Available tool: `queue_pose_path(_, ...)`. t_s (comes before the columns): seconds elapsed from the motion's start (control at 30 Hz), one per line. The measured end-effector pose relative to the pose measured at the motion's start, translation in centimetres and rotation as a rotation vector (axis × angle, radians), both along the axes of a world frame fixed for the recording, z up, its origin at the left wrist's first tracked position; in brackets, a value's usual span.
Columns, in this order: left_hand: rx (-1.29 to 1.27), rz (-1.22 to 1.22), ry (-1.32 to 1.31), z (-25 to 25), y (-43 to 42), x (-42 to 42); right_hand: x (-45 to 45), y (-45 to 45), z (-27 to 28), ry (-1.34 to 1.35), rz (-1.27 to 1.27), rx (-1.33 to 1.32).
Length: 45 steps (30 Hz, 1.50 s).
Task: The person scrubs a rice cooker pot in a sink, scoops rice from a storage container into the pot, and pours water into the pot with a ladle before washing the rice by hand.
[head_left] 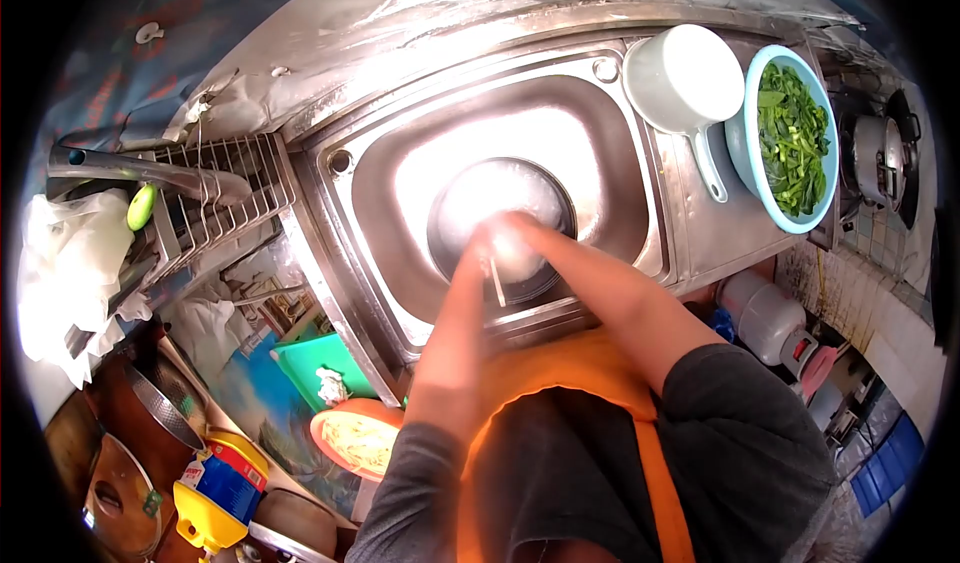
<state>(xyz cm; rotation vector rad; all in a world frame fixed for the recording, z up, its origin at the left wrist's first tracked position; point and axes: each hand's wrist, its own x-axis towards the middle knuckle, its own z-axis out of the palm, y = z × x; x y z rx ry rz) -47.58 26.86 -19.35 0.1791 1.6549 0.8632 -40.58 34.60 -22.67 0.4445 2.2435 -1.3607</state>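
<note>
A round dark-rimmed pot (447, 225) sits in the stainless steel sink (610, 178), its inside pale and washed out by glare. My left hand (484, 238) and my right hand (518, 225) are close together over the middle of the pot. Motion and bright light smear the fingers of both, so their grip is hidden. Just below my left hand is a thin pale streak (498, 281); I cannot make out what it is.
Right of the sink stand a white dipper (655, 83) and a light blue basin (742, 153) of chopped green leaves (795, 143). A wire rack (240, 178) is at the left. Lower left are an orange bowl (345, 433) and a yellow container (215, 503). A gas cylinder (760, 313) stands lower right.
</note>
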Motion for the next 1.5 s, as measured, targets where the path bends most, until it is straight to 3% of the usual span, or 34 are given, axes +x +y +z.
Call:
queue_pose_path(0.03, 0.155, -0.157, 0.114, -5.0, -1.7, 0.4, -0.2, -0.2, 1.8, -0.042, -0.265, -0.046)
queue_pose_path(0.1, 0.485, 0.244, -0.322, -8.6, -3.9, -0.5, -1.3, -0.5, 8.1, -0.127, -0.794, -0.132)
queue_pose_path(0.17, 0.617, 0.468, -0.302, -7.0, -4.2, 0.4, -1.0, -2.7, 9.8, 0.345, -0.785, 0.05)
queue_pose_path(0.23, 0.767, 0.8, -0.634, -9.0, -4.5, 1.0, -1.5, -2.3, 8.9, 0.504, -0.784, 0.187)
queue_pose_path(0.27, 0.835, 1.014, -0.983, -10.8, -4.4, 0.7, -2.0, -1.7, 8.2, 0.587, -0.781, 0.257)
queue_pose_path(0.33, 0.726, 1.164, -0.926, 4.3, -0.3, 2.0, -2.5, -0.6, 6.6, 0.745, -0.773, 0.39)
queue_pose_path(0.37, 0.668, 1.141, -0.884, 5.5, -0.1, 2.1, -2.9, 0.1, 6.2, 0.393, -0.803, 0.224)
queue_pose_path(0.43, 0.564, 1.082, -0.799, 6.2, 0.3, 1.7, -3.2, -0.8, 4.8, 0.35, -0.907, 0.158)
queue_pose_path(0.47, 0.582, 1.097, -0.805, 5.9, 0.2, 1.4, -3.1, -1.6, 4.0, 0.428, -0.737, 0.311)
queue_pose_path(0.57, 1.229, 0.746, -1.193, 2.6, -0.4, 0.4, -2.5, -4.3, 9.1, 0.427, -0.704, 0.432)
queue_pose_path(0.6, 0.889, 0.901, -1.067, 4.2, -0.6, 0.2, -2.3, -3.7, 9.5, 0.4, -0.696, 0.473)
queue_pose_path(0.7, 0.647, 1.062, -0.885, 8.4, 0.9, 1.3, -3.0, -0.3, 7.6, 0.282, -0.468, 0.397)
queue_pose_path(0.73, 0.791, 0.889, -0.834, 3.4, -2.5, 1.7, -2.2, 1.0, 6.0, 0.22, -0.369, 0.355)
queue_pose_path(0.77, 0.459, 0.946, -0.658, 0.6, -3.5, 1.2, -1.8, 0.0, 0.1, 0.609, -0.546, 0.311)
queue_pose_path(0.8, 0.408, 0.931, -0.469, 3.5, -2.5, 0.9, -2.5, 1.2, 2.3, 0.429, -0.473, 0.312)
queue_pose_path(0.83, 0.263, 0.794, -0.214, 2.9, -2.3, 0.1, -3.2, 2.5, 4.9, 0.245, -0.376, 0.323)
queue_pose_path(0.87, 0.277, 0.7, -0.118, 3.6, -0.9, -0.7, -4.0, 3.8, 7.8, 0.074, -0.26, 0.338)
queue_pose_path(0.9, 0.288, 0.611, -0.019, 4.3, 0.5, -1.5, -3.5, 3.6, 6.1, 0.294, -0.256, 0.45)
queue_pose_path(0.93, 0.341, 0.283, 0.499, 2.2, 0.6, -2.5, -2.9, 3.2, 5.3, 0.491, -0.219, 0.602)
queue_pose_path(0.97, 0.022, -0.196, 0.716, 3.4, 1.6, -3.5, -3.3, 2.9, 4.4, 0.388, -0.197, 0.555)
queue_pose_path(1.03, -0.395, -0.59, 0.688, 3.5, 3.5, -4.1, -4.1, 3.4, 5.3, -0.124, 0.169, 0.562)
queue_pose_path(1.13, -0.541, -0.648, 0.818, 3.1, 3.0, -2.8, -3.5, 1.2, -2.2, -0.122, 0.287, 0.778)
queue_pose_path(1.23, -0.563, -0.78, 0.687, 2.2, 2.1, -3.2, -1.3, 0.7, -0.7, -0.051, 0.403, 0.92)
queue_pose_path(1.3, -0.501, -0.807, 0.5, 0.5, 0.7, -3.6, -0.5, 0.6, -0.6, -0.103, 0.172, 0.599)
queue_pose_path(1.37, -0.416, -0.627, 0.272, -1.7, -1.0, -3.3, -0.1, 0.1, 0.6, -0.244, 0.026, 0.453)
queue_pose_path(1.5, -0.258, 0.103, -0.283, -2.9, -2.5, -1.6, -0.2, -0.7, 2.5, -0.452, -0.277, 0.246)
